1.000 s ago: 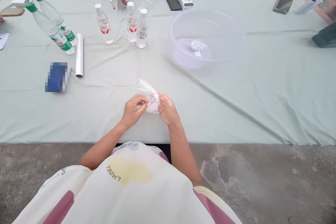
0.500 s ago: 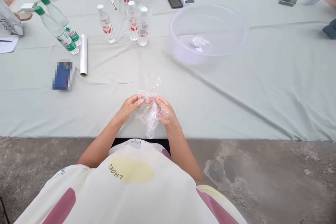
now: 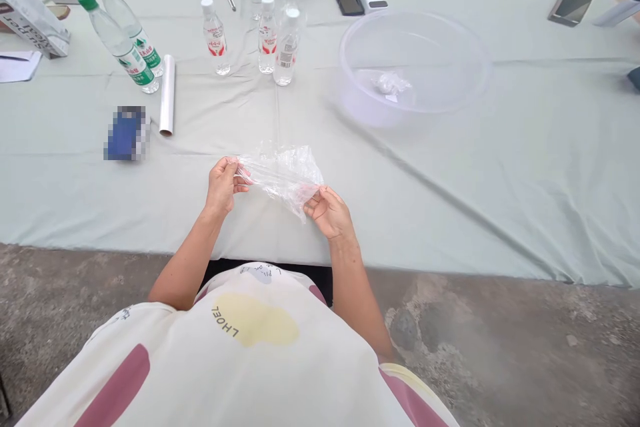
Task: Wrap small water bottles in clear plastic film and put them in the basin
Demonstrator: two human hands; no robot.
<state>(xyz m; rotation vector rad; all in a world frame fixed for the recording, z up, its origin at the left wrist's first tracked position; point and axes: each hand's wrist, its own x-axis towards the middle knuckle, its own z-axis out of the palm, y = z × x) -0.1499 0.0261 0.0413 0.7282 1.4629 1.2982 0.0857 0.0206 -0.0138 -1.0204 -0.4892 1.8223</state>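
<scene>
Left hand (image 3: 223,183) and right hand (image 3: 329,211) each pinch an end of a crumpled sheet of cling film (image 3: 283,173), stretched between them just above the table (image 3: 500,167) near its front edge. Film looks partly opened out, still wrinkled, not flat. One wad (image 3: 391,83) sits in the clear basin (image 3: 450,90). Film edges hard to trace; person across is cut off at the frame top.

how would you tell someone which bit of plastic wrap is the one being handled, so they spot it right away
Start at the big clear basin on the pale green tablecloth, then come to the near table edge. There the left hand and right hand stretch a crinkled sheet of plastic wrap between them. Unlike the small wad in the basin, it is spread out and held.
</scene>
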